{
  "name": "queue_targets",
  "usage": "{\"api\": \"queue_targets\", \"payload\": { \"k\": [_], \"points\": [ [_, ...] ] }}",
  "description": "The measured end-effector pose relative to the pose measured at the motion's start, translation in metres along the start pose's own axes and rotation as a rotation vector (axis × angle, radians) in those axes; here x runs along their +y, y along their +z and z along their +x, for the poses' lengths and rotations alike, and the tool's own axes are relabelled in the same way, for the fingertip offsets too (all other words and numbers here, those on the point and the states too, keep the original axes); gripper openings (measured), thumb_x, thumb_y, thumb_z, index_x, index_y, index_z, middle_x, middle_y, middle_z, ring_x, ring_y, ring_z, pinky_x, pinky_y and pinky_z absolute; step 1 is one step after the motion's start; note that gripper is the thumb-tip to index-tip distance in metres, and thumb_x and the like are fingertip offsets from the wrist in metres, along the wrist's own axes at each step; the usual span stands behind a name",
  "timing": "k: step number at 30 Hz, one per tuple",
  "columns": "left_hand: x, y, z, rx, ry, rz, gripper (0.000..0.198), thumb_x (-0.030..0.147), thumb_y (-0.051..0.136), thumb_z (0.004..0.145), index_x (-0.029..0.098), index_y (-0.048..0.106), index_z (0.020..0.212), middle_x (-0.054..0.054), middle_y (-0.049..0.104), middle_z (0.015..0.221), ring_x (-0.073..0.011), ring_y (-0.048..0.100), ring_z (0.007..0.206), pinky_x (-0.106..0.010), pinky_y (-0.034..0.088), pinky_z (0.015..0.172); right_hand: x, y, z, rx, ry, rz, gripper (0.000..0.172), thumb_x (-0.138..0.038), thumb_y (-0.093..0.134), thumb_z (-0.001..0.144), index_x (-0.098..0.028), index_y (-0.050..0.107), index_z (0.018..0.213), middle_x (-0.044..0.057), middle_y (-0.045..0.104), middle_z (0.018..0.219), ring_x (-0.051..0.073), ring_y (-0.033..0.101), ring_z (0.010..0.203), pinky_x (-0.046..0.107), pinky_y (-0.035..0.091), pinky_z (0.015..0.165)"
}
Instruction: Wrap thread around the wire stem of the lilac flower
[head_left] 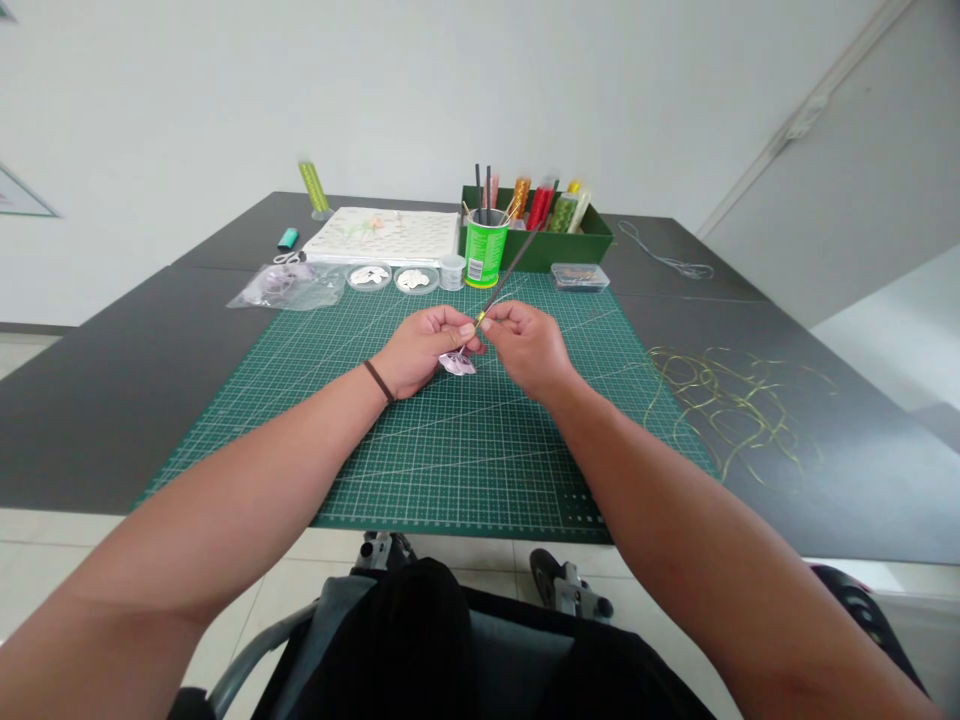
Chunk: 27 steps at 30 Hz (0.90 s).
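Observation:
Over the middle of the green cutting mat (450, 460), my two hands meet on a thin dark stick (512, 268) that slants up to the right. My left hand (421, 350), with a dark band on the wrist, pinches its lower part. A pale purple petal-like piece (457, 363) hangs at the stick's lower end, under the left fingers. My right hand (529, 345) is closed beside the left, its thumb and forefinger at a small yellow band (480, 318) around the stick. Whether the right fingers grip the band or loose thread is too small to tell.
Behind the hands stand a green can (485, 250) of sticks and a dark green box (596, 250) of coloured tubes. Dishes of white pieces (417, 280), a plastic bag (289, 287), scissors (289, 258) and a white board (382, 235) lie left. Tangled yellow-green thread (720, 400) lies right.

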<state>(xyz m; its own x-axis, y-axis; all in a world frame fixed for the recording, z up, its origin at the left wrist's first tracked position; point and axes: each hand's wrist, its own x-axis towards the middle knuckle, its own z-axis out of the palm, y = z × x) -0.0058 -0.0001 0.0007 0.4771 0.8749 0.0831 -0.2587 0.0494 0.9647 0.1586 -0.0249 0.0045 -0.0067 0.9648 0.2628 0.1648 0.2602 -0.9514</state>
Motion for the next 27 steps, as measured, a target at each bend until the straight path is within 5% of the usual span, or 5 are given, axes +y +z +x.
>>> {"api": "queue_targets", "payload": {
  "k": [12,17,22,27],
  "points": [
    [0.011,-0.001,-0.006,-0.147,-0.257,-0.241,0.030,0.026,0.088,0.066,0.015,0.060,0.068,0.001,0.060,0.062,-0.0128,0.064,0.062,-0.027,0.051,0.064,-0.002,-0.002,0.000,-0.161,0.112,0.248,0.027,-0.039,0.076,0.078,-0.019,0.060,0.084,-0.010,0.045,0.051,0.004,0.029,0.041,0.021,0.020,0.039],
    [0.008,-0.001,-0.005,-0.147,-0.176,-0.137,0.033,0.036,0.086,0.069,0.016,0.060,0.072,0.000,0.062,0.064,-0.0153,0.067,0.068,-0.030,0.053,0.069,-0.001,-0.002,0.000,-0.141,0.071,0.218,0.026,-0.037,0.076,0.079,-0.019,0.059,0.081,-0.009,0.049,0.052,0.005,0.034,0.043,0.021,0.025,0.041],
    [-0.001,0.000,-0.001,-0.010,-0.045,0.085,0.030,0.035,0.084,0.070,0.016,0.063,0.081,-0.004,0.072,0.076,-0.0135,0.065,0.066,-0.027,0.050,0.062,-0.001,-0.003,0.002,-0.043,0.046,0.085,0.014,-0.027,0.071,0.082,-0.018,0.061,0.081,-0.009,0.046,0.051,0.007,0.038,0.046,0.023,0.033,0.046],
    [-0.004,0.001,0.001,0.114,0.094,0.407,0.022,0.036,0.076,0.080,0.016,0.071,0.088,-0.002,0.071,0.069,-0.0125,0.063,0.059,-0.026,0.049,0.059,-0.004,-0.003,0.003,0.052,0.007,-0.133,0.009,-0.021,0.067,0.084,-0.018,0.061,0.078,-0.010,0.039,0.049,0.008,0.032,0.045,0.026,0.025,0.047]
  ]
}}
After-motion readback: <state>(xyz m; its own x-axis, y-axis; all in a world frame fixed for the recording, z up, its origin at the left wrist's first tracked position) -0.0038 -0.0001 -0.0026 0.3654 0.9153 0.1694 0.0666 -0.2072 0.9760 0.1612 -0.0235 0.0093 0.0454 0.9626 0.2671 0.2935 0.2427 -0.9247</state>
